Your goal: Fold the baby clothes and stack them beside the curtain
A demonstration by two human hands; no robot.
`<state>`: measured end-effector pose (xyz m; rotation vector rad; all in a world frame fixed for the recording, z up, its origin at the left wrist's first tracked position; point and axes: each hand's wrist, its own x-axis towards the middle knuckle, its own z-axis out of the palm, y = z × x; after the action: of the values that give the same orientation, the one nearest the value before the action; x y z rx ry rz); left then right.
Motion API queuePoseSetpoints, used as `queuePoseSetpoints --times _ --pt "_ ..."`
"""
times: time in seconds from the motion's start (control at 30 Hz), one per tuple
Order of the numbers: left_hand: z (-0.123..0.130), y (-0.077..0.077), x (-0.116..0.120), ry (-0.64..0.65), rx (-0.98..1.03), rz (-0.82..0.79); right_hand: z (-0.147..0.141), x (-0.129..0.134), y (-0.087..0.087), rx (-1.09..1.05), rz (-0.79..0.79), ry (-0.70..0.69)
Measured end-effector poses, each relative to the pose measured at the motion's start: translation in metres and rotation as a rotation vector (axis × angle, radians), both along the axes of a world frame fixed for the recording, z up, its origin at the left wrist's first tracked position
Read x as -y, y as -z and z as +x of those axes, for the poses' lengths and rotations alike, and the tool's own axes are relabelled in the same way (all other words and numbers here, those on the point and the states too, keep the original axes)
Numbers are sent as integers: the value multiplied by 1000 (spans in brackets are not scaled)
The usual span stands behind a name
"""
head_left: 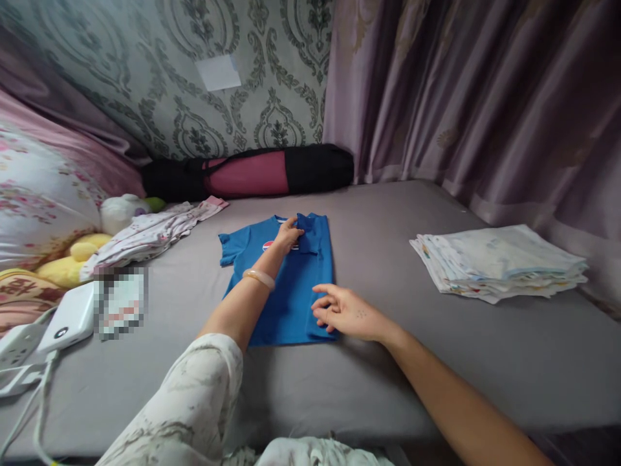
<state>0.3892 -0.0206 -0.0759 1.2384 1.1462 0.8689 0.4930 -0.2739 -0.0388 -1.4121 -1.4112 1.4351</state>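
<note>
A blue T-shirt (281, 304) lies spread on the grey bed sheet, its collar facing away from me. Its right side is folded inward, and that sleeve lies across the chest. My left hand (290, 234), below a pale bangle, is at the shirt just under the collar, with its fingers closed on the folded sleeve's cloth and partly covering a round red, white and blue logo. By the lower right edge of the shirt, my right hand (347, 312) hovers with fingers loosely bent and apart, holding nothing.
To the right lies a stack of folded pale cloths (504, 259). A black and pink long bag (247, 173) rests along the wall. At left are patterned clothes (150, 233), plush toys (123, 212), a white power bank (68, 317) with cables, and a power strip (19, 349).
</note>
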Motion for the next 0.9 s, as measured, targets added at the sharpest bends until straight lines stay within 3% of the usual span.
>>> queuePoseSetpoints --times 0.1,0.2,0.3,0.4,0.53,0.67,0.8,0.9 --pt "-1 0 0 32 -9 41 6 -7 1 10 57 126" --pt "0 1 -2 26 -17 52 12 -11 4 350 329 261" --pt "2 4 -4 1 -10 46 11 -9 11 712 465 126" --pt "2 6 -3 -4 6 47 5 -3 19 891 428 -58" --pt "0 9 -1 3 -60 101 1 2 24 957 379 -158" --pt "-3 13 2 -44 -212 336 5 -3 14 988 414 -162" --pt "-3 20 8 -10 -350 600 8 -31 3 1000 478 -70" --pt "-2 23 13 -11 -420 680 12 -64 10 1033 452 -8"
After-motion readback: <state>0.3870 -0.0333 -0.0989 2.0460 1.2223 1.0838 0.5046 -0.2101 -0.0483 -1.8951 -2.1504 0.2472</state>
